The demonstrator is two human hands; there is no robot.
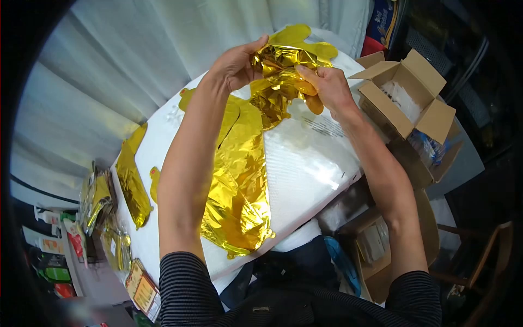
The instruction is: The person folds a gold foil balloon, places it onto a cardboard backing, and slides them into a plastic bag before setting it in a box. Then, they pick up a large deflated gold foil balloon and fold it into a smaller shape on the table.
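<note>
Up over the far part of the white table (294, 201), my left hand (238, 66) and my right hand (329, 88) both grip a crumpled gold foil balloon (283, 62). My left fingers are closed on its left edge, and my right thumb presses the foil from the right. Rounded matte yellow lobes stick out past the hands. Below them, a larger flat gold foil balloon (239, 169) lies spread on the table, partly hidden by my left forearm. A clear plastic bag with printed text (321, 128) lies beneath my right wrist.
Another flat gold foil balloon (132, 182) lies at the table's left edge, near packaged foil pieces (98, 196). An open cardboard box (387, 98) with white contents stands at the right. A lower box (376, 267) sits by the front edge. A white curtain (125, 60) hangs behind.
</note>
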